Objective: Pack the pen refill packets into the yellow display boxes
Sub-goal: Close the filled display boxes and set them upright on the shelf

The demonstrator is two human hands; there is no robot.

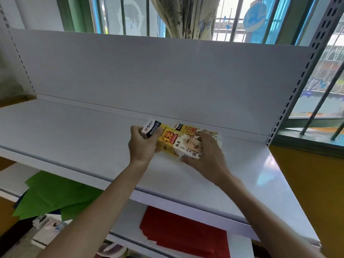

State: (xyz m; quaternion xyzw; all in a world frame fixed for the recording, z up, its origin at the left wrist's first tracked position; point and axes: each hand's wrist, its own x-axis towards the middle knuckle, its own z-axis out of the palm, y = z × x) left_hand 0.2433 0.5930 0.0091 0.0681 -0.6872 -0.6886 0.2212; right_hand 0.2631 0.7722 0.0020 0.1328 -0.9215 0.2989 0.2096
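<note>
2 bare hands are seen reaching forward over a white metal shelf (74,142). a small white and dark blue pen refill packet (151,129) is gripped in the left hand (141,146), with the fingers curled round it. the packet is held tilted at the left end of a yellow cardboard display box (168,141), which is printed with a red price mark and a white panel marked "0.5". whether the packet is touching the box cannot be told. that box is lying on the shelf and is grasped by the right hand (206,155), whose fingers are bent over its right half while the thumb is pressed against its near edge. a second yellow display box (188,129) is set just behind the first, close to the pale grey back panel (149,75). how full either box is cannot be told, as their tops are covered by the hands. a grey perforated upright post (297,86) is fixed at the right end of the panel. a floral curtain (186,15) and a barred window (236,15) are seen above and behind the panel. below the shelf, green paper sheets (55,194) are lying to the left and red paper sheets (182,231) nearer the middle.
</note>
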